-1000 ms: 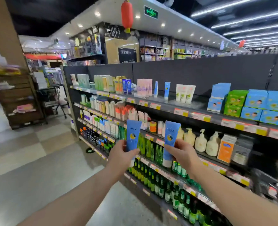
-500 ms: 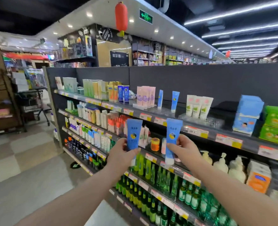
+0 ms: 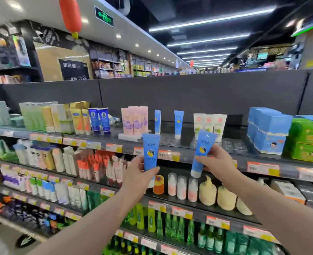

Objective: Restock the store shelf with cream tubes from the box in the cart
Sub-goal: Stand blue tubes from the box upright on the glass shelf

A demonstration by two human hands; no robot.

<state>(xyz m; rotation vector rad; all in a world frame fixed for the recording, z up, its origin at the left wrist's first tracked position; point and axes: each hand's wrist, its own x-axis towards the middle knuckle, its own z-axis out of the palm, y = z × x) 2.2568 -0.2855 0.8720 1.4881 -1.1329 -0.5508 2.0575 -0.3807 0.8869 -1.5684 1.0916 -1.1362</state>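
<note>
My left hand (image 3: 139, 173) grips a blue cream tube (image 3: 150, 151) upright, cap down, in front of the top shelf's edge. My right hand (image 3: 215, 163) holds a second blue cream tube (image 3: 202, 151), tilted slightly right, with its white cap at the bottom. Both tubes are raised just below the top shelf (image 3: 188, 151). Two matching blue tubes stand on that shelf, one (image 3: 157, 121) on the left and another (image 3: 178, 124) on the right, with a gap around them. The box and the cart are out of view.
Pink tubes (image 3: 134, 120) stand left of the gap and white tubes (image 3: 210, 126) right of it. Blue boxes (image 3: 267, 129) and green boxes (image 3: 308, 138) fill the shelf's right end. Lower shelves carry pump bottles (image 3: 208, 192) and green bottles (image 3: 152, 218).
I have come closer to the shelf and both hands have risen with their tubes, from the middle shelf's level up to the top shelf's edge. The view has turned right.
</note>
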